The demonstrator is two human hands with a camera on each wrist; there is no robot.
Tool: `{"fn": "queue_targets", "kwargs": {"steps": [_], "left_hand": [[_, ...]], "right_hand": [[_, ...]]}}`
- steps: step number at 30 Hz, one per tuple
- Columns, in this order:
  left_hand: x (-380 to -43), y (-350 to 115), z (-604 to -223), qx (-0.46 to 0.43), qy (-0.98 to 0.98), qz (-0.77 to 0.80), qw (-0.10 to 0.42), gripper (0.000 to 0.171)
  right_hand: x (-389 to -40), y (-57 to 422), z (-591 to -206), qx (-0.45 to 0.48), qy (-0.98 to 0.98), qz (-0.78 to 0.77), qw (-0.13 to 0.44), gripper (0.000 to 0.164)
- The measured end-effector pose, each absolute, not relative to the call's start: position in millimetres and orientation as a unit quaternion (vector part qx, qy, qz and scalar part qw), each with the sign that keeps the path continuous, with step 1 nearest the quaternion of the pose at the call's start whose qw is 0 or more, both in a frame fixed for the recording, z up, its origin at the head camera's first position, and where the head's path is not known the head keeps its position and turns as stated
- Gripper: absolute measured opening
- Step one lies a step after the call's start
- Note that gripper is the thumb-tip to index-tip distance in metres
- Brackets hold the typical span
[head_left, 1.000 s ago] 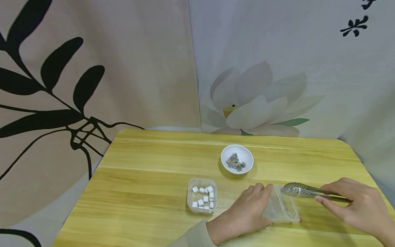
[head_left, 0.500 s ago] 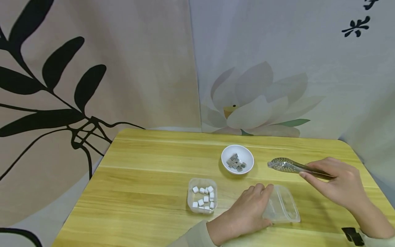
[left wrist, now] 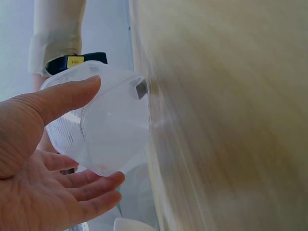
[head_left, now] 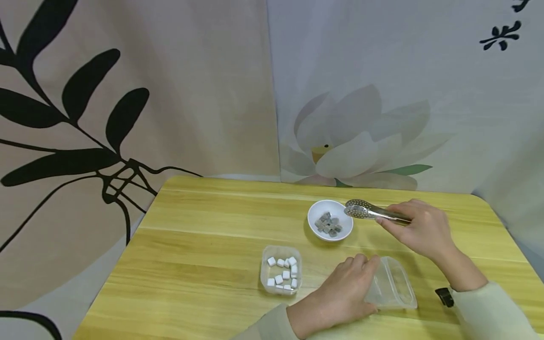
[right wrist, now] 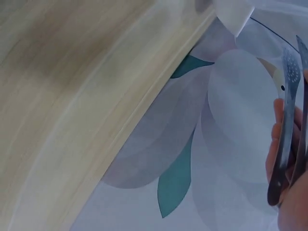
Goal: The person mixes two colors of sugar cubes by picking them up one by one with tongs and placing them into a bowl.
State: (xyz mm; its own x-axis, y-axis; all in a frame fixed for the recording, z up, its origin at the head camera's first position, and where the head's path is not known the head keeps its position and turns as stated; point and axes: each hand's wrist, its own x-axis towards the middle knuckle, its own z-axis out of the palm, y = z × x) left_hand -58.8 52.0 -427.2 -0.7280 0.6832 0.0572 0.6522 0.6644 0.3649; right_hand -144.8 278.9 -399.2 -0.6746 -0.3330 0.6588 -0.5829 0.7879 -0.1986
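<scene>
While the left hand (head_left: 337, 293) grips the clear container (head_left: 386, 289) on the table (head_left: 191, 245), the right hand (head_left: 425, 229) holds metal tongs (head_left: 376, 212).
Their tips appear at the right rim of the white bowl (head_left: 316, 211) of grey cubes (head_left: 327, 223), contact undetermined; a square tub (head_left: 264, 274) holds white cubes (head_left: 286, 275).

Head: from above the near side, facing forward and down over most of the worktop (head_left: 204, 241) and the backdrop (head_left: 212, 94).
Left wrist: low, turned sideways, close to the clear tub (left wrist: 115, 130).
Right wrist: tilted, looking past the worktop's edge, tongs (right wrist: 287, 120) near at the right border.
Head and left wrist share: clear tub, right sleeve (left wrist: 57, 24).
Head and right wrist share: tongs, flower print (right wrist: 240, 96).
</scene>
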Motion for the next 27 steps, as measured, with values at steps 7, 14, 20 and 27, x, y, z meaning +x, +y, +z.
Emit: {"fn": "queue_targets", "kwargs": {"steps": [7,14,20,27], "left_hand": [[-58,53,-425,0.366,0.912,0.179,0.047,0.1],[-57,52,-425,0.361,0.912,0.185,0.053,0.102],[-57,51,-425,0.36,0.912,0.189,0.053,0.103],[-56,50,-425,0.36,0.91,0.195,0.06,0.103]], "right_hand": [[-132,290,-393,0.227,-0.909,0.199,0.286,0.029],[-117,313,-387,0.239,-0.908,0.188,0.288,0.038],[-105,330,-383,0.266,-0.896,0.175,0.31,0.055],[-86,349,-383,0.307,-0.883,0.184,0.303,0.054]]}}
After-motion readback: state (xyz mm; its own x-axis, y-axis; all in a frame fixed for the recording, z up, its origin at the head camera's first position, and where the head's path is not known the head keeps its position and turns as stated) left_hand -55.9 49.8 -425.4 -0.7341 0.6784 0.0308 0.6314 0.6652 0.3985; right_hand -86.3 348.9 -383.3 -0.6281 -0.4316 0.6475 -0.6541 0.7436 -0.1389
